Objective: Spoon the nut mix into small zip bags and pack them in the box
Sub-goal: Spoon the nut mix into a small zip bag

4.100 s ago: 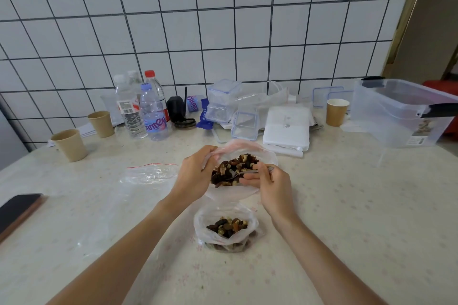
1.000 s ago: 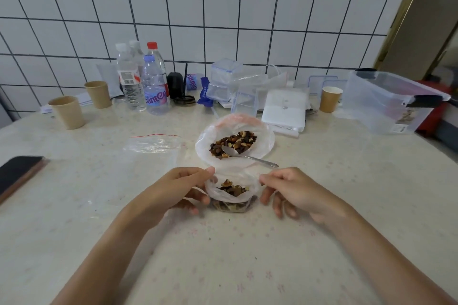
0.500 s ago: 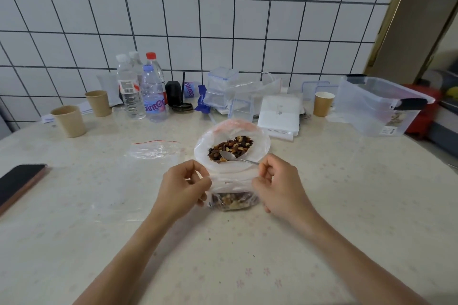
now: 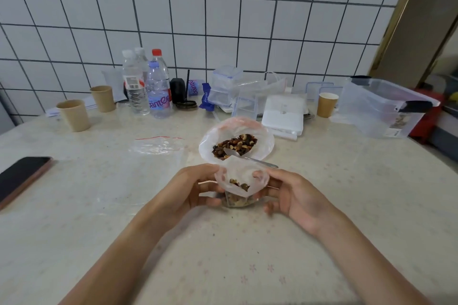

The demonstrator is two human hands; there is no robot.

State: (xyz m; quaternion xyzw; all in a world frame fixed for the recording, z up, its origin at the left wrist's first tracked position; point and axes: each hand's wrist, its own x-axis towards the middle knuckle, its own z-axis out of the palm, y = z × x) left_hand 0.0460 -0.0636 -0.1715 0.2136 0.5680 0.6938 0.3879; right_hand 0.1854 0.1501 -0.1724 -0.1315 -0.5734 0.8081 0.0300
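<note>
Head view looks down at a pale tabletop [image 4: 322, 205] by a white tiled wall [image 4: 223, 20]. Two bare hands meet in the middle, near the person. The left hand [image 4: 188, 190] holds the left side of a small zip bag [image 4: 238, 183], with its fingers curled round the plastic. The right hand [image 4: 292, 195] holds the right side the same way, and its thumb is tucked at the bag's rim. So each grip is grasping the small zip bag. The bag's mouth is open and some nut mix sits at the bottom of it.

Just behind it stands a bigger plastic bag [image 4: 262, 141], wide open, with the nut mix [image 4: 234, 147] inside. A metal spoon [image 4: 250, 157] rests in that bag, bowl on the nuts and handle sticking out to the right.

An empty zip bag [image 4: 158, 147] with a red strip lies flat to the left. A dark phone [image 4: 22, 176] lies at the far left edge. A clear plastic box [image 4: 381, 111] stands far to the right, well apart from the hands. Along the wall are water bottles [image 4: 146, 91], three paper cups [image 4: 74, 115] and a white container [image 4: 283, 114].
</note>
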